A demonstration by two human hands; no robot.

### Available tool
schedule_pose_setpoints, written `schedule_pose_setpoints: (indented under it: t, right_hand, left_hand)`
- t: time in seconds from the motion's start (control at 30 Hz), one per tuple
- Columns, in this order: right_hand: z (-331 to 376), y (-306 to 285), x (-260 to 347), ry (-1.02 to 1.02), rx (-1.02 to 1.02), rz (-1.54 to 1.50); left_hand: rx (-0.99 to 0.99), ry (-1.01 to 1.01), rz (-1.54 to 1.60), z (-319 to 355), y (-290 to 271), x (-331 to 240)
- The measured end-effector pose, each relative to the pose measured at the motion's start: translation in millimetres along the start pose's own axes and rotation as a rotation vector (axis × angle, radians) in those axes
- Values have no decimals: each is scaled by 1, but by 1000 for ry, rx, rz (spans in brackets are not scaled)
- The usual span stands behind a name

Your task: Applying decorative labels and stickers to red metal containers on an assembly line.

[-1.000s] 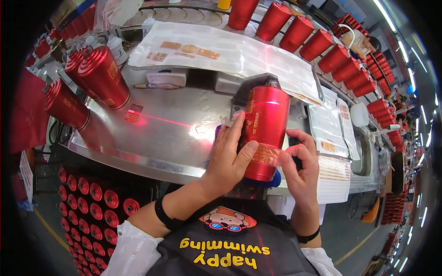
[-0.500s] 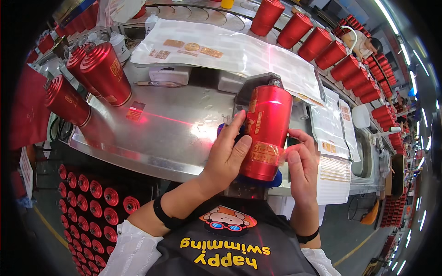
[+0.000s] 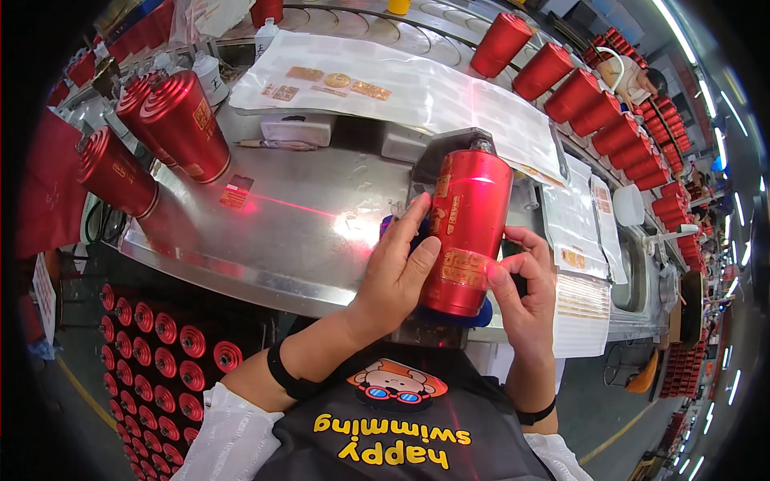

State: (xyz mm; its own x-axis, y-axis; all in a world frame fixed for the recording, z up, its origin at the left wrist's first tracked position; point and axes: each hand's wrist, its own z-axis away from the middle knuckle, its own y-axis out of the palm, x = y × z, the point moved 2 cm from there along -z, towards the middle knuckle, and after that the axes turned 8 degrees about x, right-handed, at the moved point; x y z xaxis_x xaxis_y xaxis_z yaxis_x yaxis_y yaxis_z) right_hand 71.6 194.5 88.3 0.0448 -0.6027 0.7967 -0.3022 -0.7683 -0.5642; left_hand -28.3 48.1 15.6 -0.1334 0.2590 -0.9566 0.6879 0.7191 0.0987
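Observation:
A red bottle (image 3: 473, 192) with gold print lies tilted before me, its clear neck pointing away, on a dark cradle (image 3: 433, 152) with blue pads. My left hand (image 3: 393, 268) steadies its left side, fingers extended along it and thumb on the front. A transparent label with gold print (image 3: 463, 268) wraps across the bottle's lower part. At the label's right end, my right hand (image 3: 525, 280) presses with the thumb, while its index finger is bent beside the bottle's right side. A red laser line crosses the scene.
Red bottles (image 3: 188, 124) stand on the left of the metal table (image 3: 297, 216). Label sheets (image 3: 433, 96) lie behind and right. More bottles (image 3: 545, 68) line a curved conveyor (image 3: 393, 32). A crate of red bottles (image 3: 164, 361) sits lower left; a sink (image 3: 638, 272) is at right.
My right thumb has shifted left onto the label at the bottle's edge. The bottle has moved slightly right. The conveyor's bottles have travelled along it to the right.

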Motion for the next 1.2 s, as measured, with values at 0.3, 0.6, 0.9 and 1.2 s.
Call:
schedule_pose_setpoints:
  t: [0.3,0.6,0.9,1.2]
  right_hand:
    - [0,1,0,-15,-13,29]
    - [3,2,-8,-7,-28,-73]
    - [6,-2,-10,-23,-11,7]
    - [0,10,22,-40,-169,-200]
  left_hand:
    - [24,-25,-151,-3,4,-5]
    - [19,-11,-152,-3,6,-3]
    - [39,-50,-162,-3,5,-9]
    - [43,-3,-211,-4,3,-1]
